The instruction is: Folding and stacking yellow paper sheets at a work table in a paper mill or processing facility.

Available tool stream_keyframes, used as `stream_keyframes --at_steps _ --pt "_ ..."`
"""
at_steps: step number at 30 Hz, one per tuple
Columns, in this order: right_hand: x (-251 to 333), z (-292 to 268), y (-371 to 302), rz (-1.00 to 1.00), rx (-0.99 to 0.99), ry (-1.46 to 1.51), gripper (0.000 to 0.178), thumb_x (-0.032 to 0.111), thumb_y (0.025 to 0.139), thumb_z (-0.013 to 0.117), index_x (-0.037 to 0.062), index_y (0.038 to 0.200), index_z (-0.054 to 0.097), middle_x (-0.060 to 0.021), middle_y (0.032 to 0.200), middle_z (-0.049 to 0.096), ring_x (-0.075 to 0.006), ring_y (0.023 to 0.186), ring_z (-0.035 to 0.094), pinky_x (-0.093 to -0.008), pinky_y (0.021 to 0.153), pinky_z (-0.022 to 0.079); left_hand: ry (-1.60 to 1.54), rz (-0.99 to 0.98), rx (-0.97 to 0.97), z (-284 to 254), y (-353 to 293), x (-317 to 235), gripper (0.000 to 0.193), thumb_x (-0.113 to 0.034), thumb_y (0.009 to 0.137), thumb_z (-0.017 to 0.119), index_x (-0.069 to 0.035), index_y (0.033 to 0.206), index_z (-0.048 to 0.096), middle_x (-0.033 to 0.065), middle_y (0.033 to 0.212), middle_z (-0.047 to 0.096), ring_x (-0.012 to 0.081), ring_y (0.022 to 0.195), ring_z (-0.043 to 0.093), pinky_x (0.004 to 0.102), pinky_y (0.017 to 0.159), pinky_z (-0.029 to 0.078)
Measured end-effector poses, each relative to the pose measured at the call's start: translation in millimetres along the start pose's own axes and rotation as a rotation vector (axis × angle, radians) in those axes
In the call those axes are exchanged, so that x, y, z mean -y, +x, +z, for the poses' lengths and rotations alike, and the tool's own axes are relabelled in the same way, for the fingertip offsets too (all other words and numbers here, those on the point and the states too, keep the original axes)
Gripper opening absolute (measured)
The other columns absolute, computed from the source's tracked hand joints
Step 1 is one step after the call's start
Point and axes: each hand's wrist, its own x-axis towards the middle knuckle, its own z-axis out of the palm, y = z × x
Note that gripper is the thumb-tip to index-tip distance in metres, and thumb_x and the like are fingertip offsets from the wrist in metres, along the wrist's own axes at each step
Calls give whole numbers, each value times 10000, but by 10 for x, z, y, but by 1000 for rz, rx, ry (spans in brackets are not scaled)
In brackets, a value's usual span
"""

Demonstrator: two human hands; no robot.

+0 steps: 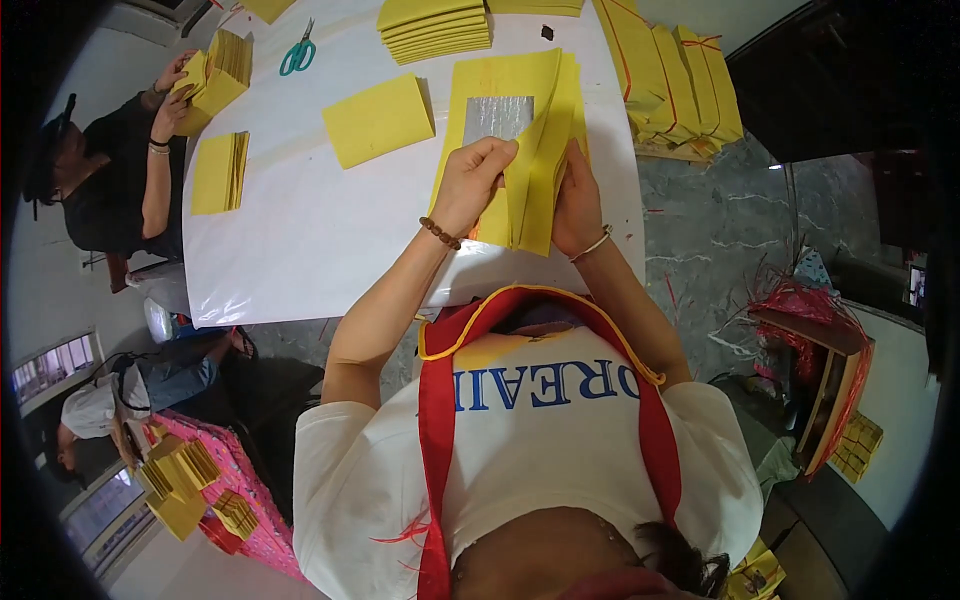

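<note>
Gripping folded yellow paper sheets

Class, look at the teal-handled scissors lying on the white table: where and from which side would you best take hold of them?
Grip the scissors by the teal handle loops, coming from above on the near side. They lie flat with the loops toward the person and the closed blades pointing away, so the handles are the safe, roomy end. Both the left hand and right hand are busy with yellow paper sheets.
</note>
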Motion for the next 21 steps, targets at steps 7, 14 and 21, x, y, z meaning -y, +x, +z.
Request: stream_keyframes --at_steps 7,14,21 --pt "30 -57 -3 74 50 -9 596 520 927 239 66 1286 381 -64 1215 501 -195 1105 479 -334 959 355 -122 -26 -47 44 4 -14 213 -196 897 519 -5 862 605 -5 721 576 42 622 505 186 576 422" --pt "45 77 -57 88 80 -8 673 579 903 225 58 1310 354 -67 1242 479 -204 1139 449 -343 987 325 -151 -3 -10 -24 24 35 213 -201 902 512 -15 857 603 0 731 586 42 601 519 183 554 432" --pt "-18 -10 -7 31 97 -133 493 426 932 330 67 1263 397 -63 1189 508 -183 1082 486 -329 947 363 -164 3 -42 26 3 5 214 -209 897 527 -19 844 608 -12 716 584 28 586 496 171 525 397"
